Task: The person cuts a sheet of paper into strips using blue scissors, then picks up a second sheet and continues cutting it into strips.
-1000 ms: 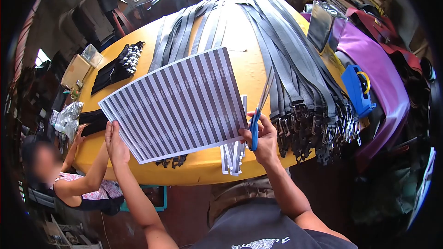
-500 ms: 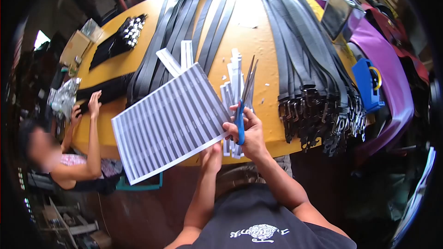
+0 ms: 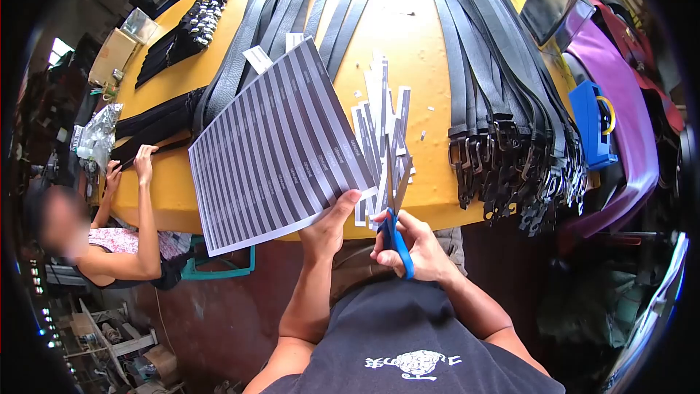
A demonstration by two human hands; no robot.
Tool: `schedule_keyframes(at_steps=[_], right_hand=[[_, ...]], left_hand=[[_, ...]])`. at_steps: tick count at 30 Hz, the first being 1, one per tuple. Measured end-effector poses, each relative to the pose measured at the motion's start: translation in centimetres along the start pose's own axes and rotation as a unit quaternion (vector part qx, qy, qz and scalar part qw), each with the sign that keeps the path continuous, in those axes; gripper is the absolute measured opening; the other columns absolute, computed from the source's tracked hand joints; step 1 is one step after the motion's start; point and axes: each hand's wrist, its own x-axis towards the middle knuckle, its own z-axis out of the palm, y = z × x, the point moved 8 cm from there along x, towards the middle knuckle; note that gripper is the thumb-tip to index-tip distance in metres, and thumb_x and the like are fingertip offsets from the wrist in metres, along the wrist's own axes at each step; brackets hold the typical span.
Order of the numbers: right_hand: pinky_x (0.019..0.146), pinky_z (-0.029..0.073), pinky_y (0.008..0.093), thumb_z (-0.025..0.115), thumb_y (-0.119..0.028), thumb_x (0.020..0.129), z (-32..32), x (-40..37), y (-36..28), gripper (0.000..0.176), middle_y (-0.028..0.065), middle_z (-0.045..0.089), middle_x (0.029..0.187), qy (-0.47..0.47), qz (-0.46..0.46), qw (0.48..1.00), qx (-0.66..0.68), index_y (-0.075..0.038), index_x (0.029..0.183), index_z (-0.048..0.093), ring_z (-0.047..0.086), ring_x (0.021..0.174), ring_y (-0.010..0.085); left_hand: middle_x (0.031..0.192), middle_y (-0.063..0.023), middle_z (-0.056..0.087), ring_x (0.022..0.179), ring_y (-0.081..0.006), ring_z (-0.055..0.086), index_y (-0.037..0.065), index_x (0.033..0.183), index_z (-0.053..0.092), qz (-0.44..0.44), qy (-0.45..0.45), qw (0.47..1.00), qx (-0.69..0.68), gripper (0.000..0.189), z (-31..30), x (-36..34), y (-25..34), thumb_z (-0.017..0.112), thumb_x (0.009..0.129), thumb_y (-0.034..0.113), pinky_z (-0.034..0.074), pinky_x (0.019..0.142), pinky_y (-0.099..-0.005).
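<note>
A large sheet printed with dark and grey stripes (image 3: pixel 277 153) is gripped at its lower right corner by my left hand (image 3: pixel 326 230), thumb on top. My right hand (image 3: pixel 419 252) holds blue-handled scissors (image 3: pixel 396 243), with the blades parted and pointing up, just right of the sheet's corner. Beyond the blades lies a loose pile of cut paper strips (image 3: pixel 383 120) on the yellow table (image 3: pixel 419 73). Two light strips (image 3: pixel 258 59) show past the sheet's upper edge.
Black belts with buckles (image 3: pixel 510 153) lie at the right, more belts (image 3: pixel 244 73) left of centre. A blue holder (image 3: pixel 589 124) stands at the right edge. At the far left a co-worker (image 3: pixel 131 248) handles black strips (image 3: pixel 164 120).
The sheet has tilted more upright. My left hand now grips its corner, while my right hand has drawn down and right, away from the sheet, and the scissor blades have parted.
</note>
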Motion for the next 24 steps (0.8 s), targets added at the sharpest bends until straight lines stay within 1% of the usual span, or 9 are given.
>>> schedule_keyframes(at_steps=[1,4,8,11,14,20,24], right_hand=[[0.059,0.044,0.0228,0.08,-0.021,0.076,0.2,-0.2,-0.1,0.057,0.0027,0.059,0.079,-0.008,0.004,1.0,-0.025,-0.001,0.119,0.049,0.054,0.066,0.0076],[0.059,0.044,0.0235,0.081,-0.026,0.075,0.6,-0.7,-0.8,0.06,0.0032,0.058,0.074,-0.026,-0.003,0.997,-0.071,-0.001,0.119,0.049,0.054,0.065,0.0082],[0.059,0.043,0.0242,0.082,-0.031,0.073,1.0,-0.5,-1.9,0.063,0.0035,0.056,0.067,-0.031,-0.029,0.993,-0.108,-0.001,0.118,0.05,0.054,0.064,0.0085],[0.059,0.043,0.0246,0.082,-0.031,0.073,1.1,-0.4,-2.2,0.063,0.0031,0.056,0.066,-0.032,-0.024,0.993,-0.114,-0.001,0.117,0.05,0.052,0.063,0.0084],[0.06,0.044,0.0227,0.084,-0.029,0.071,1.0,-0.2,-2.0,0.066,0.0035,0.061,0.072,-0.045,0.007,0.991,-0.123,-0.002,0.12,0.048,0.056,0.065,0.0077],[0.06,0.044,0.0225,0.084,-0.028,0.07,1.0,-0.1,-2.3,0.066,0.0031,0.06,0.07,-0.043,0.0,0.992,-0.121,-0.001,0.12,0.049,0.055,0.064,0.0073],[0.061,0.044,0.0227,0.084,-0.029,0.07,1.0,-0.1,-2.3,0.067,0.0027,0.059,0.07,-0.042,-0.003,0.992,-0.122,-0.001,0.119,0.049,0.055,0.064,0.0074]], left_hand=[[0.097,-0.0056,0.063,0.081,-0.0133,0.061,-0.001,0.103,0.061,-0.005,-0.005,1.0,0.021,0.029,-0.2,0.0,-0.1,0.073,0.077,-0.005,0.05,0.074,-0.025],[0.096,-0.006,0.064,0.082,-0.0136,0.061,-0.002,0.102,0.061,-0.005,-0.011,0.999,0.052,0.028,0.1,0.2,0.7,0.073,0.077,-0.004,0.05,0.074,-0.0253],[0.093,-0.0066,0.066,0.079,-0.0133,0.063,-0.004,0.099,0.064,-0.051,-0.034,0.995,0.081,0.022,0.3,0.2,0.6,0.072,0.079,-0.002,0.051,0.071,-0.0249],[0.092,-0.0064,0.067,0.078,-0.0132,0.063,-0.004,0.098,0.065,-0.022,-0.031,0.995,0.093,0.02,0.7,0.2,1.3,0.072,0.079,-0.002,0.051,0.071,-0.0251],[0.091,-0.0064,0.067,0.078,-0.0131,0.063,-0.004,0.096,0.065,-0.033,-0.036,0.994,0.096,0.019,0.4,0.1,1.1,0.072,0.079,-0.001,0.051,0.071,-0.025],[0.09,-0.0063,0.067,0.078,-0.013,0.063,-0.005,0.095,0.066,-0.058,-0.026,0.991,0.118,0.017,0.0,0.1,0.7,0.072,0.079,-0.001,0.051,0.071,-0.0253],[0.092,-0.0065,0.067,0.079,-0.0131,0.063,-0.005,0.096,0.066,-0.055,-0.033,0.992,0.105,0.019,0.2,0.1,0.8,0.072,0.079,-0.001,0.051,0.072,-0.0257]])
